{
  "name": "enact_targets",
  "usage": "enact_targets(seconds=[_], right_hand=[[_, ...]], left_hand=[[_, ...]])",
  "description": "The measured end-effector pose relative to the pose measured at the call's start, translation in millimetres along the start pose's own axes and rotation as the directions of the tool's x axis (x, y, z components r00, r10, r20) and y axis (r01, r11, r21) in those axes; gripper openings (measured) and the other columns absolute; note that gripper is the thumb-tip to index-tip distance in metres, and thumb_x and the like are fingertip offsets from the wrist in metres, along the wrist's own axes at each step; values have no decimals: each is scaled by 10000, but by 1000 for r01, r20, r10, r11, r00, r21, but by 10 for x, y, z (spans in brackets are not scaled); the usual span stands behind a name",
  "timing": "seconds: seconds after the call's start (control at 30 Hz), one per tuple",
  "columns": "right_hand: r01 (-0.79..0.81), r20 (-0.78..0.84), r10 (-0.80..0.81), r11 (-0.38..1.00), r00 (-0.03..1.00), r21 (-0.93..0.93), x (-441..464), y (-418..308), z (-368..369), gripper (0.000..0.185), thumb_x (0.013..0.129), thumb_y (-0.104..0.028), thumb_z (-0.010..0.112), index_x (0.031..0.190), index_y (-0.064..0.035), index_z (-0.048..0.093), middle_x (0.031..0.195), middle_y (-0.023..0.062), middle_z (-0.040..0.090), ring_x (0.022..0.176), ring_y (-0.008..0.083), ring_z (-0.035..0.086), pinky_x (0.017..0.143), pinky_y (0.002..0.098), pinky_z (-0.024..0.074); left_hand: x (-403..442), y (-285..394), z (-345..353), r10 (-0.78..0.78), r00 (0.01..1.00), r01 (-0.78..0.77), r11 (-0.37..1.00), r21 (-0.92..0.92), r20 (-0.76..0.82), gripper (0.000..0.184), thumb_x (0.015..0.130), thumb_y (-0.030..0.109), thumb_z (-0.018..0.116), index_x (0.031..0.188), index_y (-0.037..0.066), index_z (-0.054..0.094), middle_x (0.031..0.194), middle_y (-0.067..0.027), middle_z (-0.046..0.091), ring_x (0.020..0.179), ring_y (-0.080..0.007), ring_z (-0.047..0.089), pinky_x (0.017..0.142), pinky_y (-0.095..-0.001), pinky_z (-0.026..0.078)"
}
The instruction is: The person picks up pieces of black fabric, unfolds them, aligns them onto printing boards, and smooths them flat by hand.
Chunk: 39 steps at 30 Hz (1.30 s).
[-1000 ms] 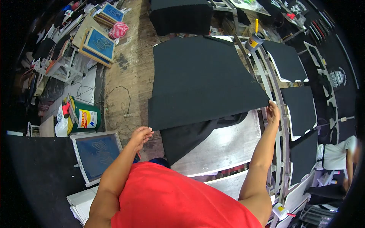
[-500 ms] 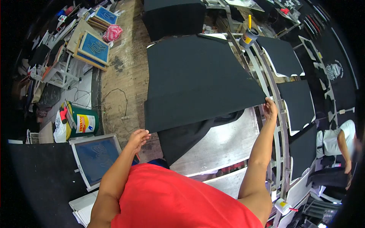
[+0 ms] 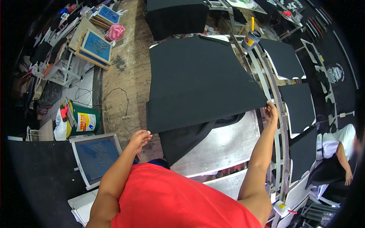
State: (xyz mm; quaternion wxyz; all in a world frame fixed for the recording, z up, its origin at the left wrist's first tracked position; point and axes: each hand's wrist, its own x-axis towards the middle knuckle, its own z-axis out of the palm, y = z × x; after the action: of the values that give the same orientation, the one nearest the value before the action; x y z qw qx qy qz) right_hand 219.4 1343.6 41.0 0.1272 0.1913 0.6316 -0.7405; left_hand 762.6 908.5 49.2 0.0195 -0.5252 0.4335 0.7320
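- Left hand [image 3: 139, 141]: fingers together, clamped on the near left corner of the black cloth [image 3: 199, 83].
- Right hand [image 3: 271, 113]: fingers clamped on the near right corner of the same cloth.
- Cloth: spread ahead of the fingers of both hands; near edge fairly straight, running from one set of fingers to the other.
- Dark fold [image 3: 184, 146]: under that edge, between the hands and on the body side of it. Cannot tell whether it belongs to the same piece.
- White board [image 3: 230, 140]: bare part shows between the hands, nearer the right fingers; cloth and fold cover the rest.
- Red top [image 3: 175, 195]: worn by the person, on the body side of both hands.
- Metal rails [image 3: 280, 125]: just right of the right fingers.
- Grey cup [image 3: 251, 40]: beyond the right fingers, yellow stick [image 3: 253, 24] standing up out of it.
- Boards with black covers [image 3: 298, 104]: in a row to the right of the right fingers, past the rails.
- Co-worker in white [image 3: 338, 144]: well to the right of the right fingers.
- Framed screen [image 3: 95, 159]: left of the left fingers and closer to the body.
- Green bucket [image 3: 87, 119]: farther left of the left fingers, yellow-and-white label facing the camera.
- Cable [image 3: 127, 102]: beyond and left of the left fingers, on the brown floor [image 3: 121, 81].
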Motion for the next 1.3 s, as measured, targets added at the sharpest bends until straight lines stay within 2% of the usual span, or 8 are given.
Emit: enact_targets(seconds=[0.17, 0.23, 0.37, 0.43, 0.67, 0.97, 1.03, 1.3], right_hand=[[3, 19, -3, 1000, 1000, 21, 36, 42, -65, 165, 793, -74, 745, 808, -55, 582, 650, -2, 554, 525, 110, 531, 466, 192, 474], [6, -4, -6, 1000, 1000, 13, 7, 40, -70, 188, 752, -78, 767, 744, -77, 579, 677, 4, 532, 550, 113, 500, 503, 222, 475], [15, -29, -15, 1000, 999, -2, -102, 9, -11, 190, 744, -80, 772, 756, -71, 583, 708, 10, 541, 566, 115, 508, 499, 223, 472], [-17, -77, 17, 1000, 997, 3, -185, -38, 50, 202, 761, -78, 773, 768, -65, 572, 605, -7, 529, 485, 115, 507, 455, 197, 477], [-27, -61, 26, 1000, 998, -7, -100, 2, -25, 199, 757, -91, 778, 796, -59, 585, 631, 2, 545, 501, 124, 518, 467, 198, 479], [-21, -54, 20, 1000, 998, -8, -121, 2, -36, 188, 758, -92, 776, 819, -55, 602, 660, 12, 556, 515, 125, 524, 465, 202, 474], [-24, -80, 23, 1000, 997, -10, -146, -10, -14, 181, 762, -92, 771, 787, -70, 593, 624, 1, 540, 493, 119, 510, 461, 200, 469], [-19, -74, 20, 1000, 997, 4, -172, -15, -28, 201, 776, -76, 749, 716, -97, 558, 554, -23, 498, 453, 112, 479, 456, 204, 463]], left_hand=[[-34, 25, 20, -17, 1000, 17, 1000, 9, 0, 125, 867, 227, 696, 922, 168, 600, 900, 6, 684, 776, -76, 623, 646, -224, 465], [-42, 16, 22, -21, 1000, 21, 1000, 20, -7, 127, 867, 228, 694, 925, 166, 599, 901, 6, 684, 777, -74, 623, 644, -223, 463], [-50, 14, 21, -27, 1000, 27, 999, 22, -9, 129, 866, 229, 694, 926, 166, 599, 901, 8, 684, 779, -73, 623, 645, -222, 460], [-41, 5, 4, -26, 1000, 26, 1000, 17, 3, 131, 865, 229, 694, 931, 166, 599, 898, 7, 684, 775, -72, 623, 639, -217, 457], [-18, -47, -10, -30, 1000, 30, 999, 16, -8, 146, 865, 231, 697, 947, 161, 598, 891, 6, 685, 767, -70, 625, 615, -211, 459], [-44, -63, -17, -33, 999, 32, 999, 3, 33, 157, 864, 233, 702, 956, 157, 600, 900, 6, 686, 774, -76, 629, 648, -219, 464], [-69, -59, 9, -23, 1000, 23, 1000, 14, 14, 143, 858, 243, 697, 931, 154, 612, 887, 2, 693, 760, -58, 619, 629, -205, 420], [-77, -75, -6, -47, 999, 46, 999, 27, 18, 173, 856, 230, 707, 972, 155, 603, 921, 4, 685, 813, -88, 628, 694, -240, 460]])
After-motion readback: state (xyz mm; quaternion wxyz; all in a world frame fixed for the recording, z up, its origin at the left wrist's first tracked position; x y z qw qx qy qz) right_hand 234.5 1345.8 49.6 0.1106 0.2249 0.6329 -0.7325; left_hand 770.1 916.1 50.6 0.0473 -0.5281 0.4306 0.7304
